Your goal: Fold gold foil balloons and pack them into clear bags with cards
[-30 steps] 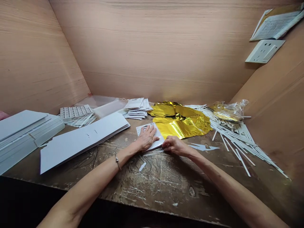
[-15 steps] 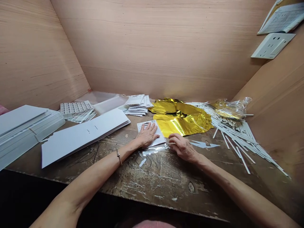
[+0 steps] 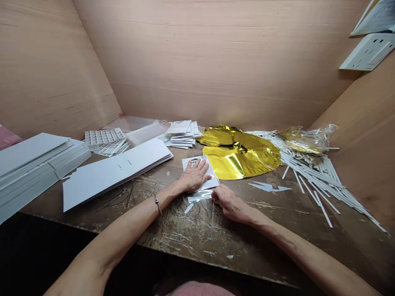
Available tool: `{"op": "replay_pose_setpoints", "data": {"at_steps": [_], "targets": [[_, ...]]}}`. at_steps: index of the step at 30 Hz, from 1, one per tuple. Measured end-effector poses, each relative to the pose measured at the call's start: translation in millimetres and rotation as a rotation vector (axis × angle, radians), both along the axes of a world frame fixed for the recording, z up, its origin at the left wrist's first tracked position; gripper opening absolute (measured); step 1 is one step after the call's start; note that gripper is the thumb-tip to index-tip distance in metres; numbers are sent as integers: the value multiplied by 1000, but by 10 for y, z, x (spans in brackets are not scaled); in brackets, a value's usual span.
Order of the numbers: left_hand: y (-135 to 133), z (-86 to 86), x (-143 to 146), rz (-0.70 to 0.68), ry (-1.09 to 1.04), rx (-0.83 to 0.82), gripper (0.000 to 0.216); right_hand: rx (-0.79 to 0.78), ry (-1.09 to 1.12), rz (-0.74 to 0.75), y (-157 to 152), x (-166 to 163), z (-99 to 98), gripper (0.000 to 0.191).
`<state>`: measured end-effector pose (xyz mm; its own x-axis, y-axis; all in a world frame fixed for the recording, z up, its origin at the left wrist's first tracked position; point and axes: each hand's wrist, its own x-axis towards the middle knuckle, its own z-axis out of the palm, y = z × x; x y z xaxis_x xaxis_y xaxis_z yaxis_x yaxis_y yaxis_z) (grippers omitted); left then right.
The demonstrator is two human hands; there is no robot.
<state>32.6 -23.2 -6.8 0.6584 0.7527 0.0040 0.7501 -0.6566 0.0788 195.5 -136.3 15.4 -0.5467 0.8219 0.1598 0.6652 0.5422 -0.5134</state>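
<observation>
My left hand [image 3: 195, 175] lies flat with fingers spread on a small white printed packet [image 3: 191, 161] in a clear sleeve at the middle of the worn wooden bench [image 3: 216, 234]. My right hand [image 3: 228, 201] sits just right of it, fingers curled and pinching the clear flap [image 3: 199, 197] at the packet's near edge. A folded gold foil balloon [image 3: 242, 158] lies directly behind the packet.
A long stack of white cards [image 3: 117, 170] and grey boards [image 3: 33, 164] lie to the left. Label sheets [image 3: 103, 137], a clear bag [image 3: 145, 129] and a packet pile [image 3: 182, 133] sit behind. Several white sticks [image 3: 317, 181] spread right. Wooden walls enclose the bench.
My right hand slid from the packet's right corner toward me and now pinches the clear flap at its near edge. The left hand stayed flat on the packet.
</observation>
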Motion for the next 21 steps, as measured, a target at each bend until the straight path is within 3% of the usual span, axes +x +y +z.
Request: {"op": "replay_pose_setpoints", "data": {"at_steps": [3, 6, 12, 17, 21], "targets": [[11, -10, 2, -2, 0, -9, 63, -69, 150, -79, -89, -23, 52, 10], [5, -2, -1, -8, -7, -16, 63, 16, 226, -213, -7, 48, 22, 9], [-25, 32, -9, -24, -3, -26, 63, -24, 150, -126, 203, 118, -85, 8], [-39, 52, -5, -16, -10, -13, 61, -127, 84, -119, 110, 30, -29, 9], [-36, 36, -4, -15, -17, -4, 61, -191, 186, -111, 19, 23, 29, 9]]}}
